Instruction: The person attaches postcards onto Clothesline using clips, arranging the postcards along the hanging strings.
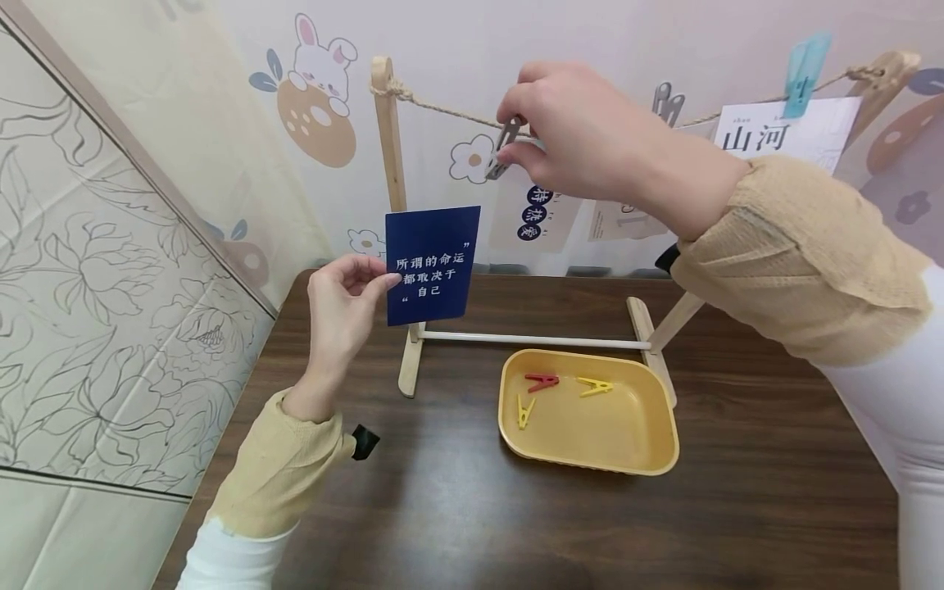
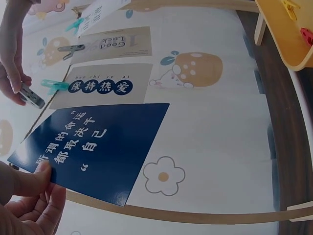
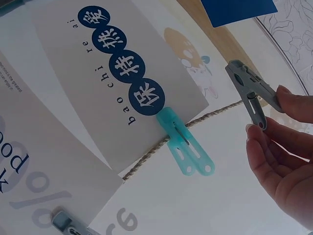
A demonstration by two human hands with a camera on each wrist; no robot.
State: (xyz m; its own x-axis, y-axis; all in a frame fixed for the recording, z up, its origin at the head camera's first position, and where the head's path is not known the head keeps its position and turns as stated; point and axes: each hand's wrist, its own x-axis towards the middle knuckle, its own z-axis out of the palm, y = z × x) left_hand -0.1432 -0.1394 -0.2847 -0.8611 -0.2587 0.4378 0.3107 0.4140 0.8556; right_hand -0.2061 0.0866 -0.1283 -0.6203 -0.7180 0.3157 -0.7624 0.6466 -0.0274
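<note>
My left hand (image 1: 345,299) pinches a dark blue card (image 1: 433,238) with white Chinese characters by its left edge, below the rope. Up near the rope, my right hand (image 1: 571,123) pinches a grey clothespin (image 3: 250,90) between thumb and fingers at its handle end. The twine rope (image 3: 215,113) runs between the posts of a wooden stand (image 1: 391,139). On it, a teal clothespin (image 3: 186,139) holds a pale card (image 2: 102,85) with blue circles. Beside that hangs a "Good Luck" card (image 2: 115,45), held by another grey clothespin (image 2: 72,49).
A yellow tray (image 1: 590,459) on the brown table (image 1: 442,508) holds a red clothespin (image 1: 542,382) and two yellow ones. At the rope's right end, a teal clothespin (image 1: 804,78) holds a white card (image 1: 789,135). A patterned curtain hangs behind the stand.
</note>
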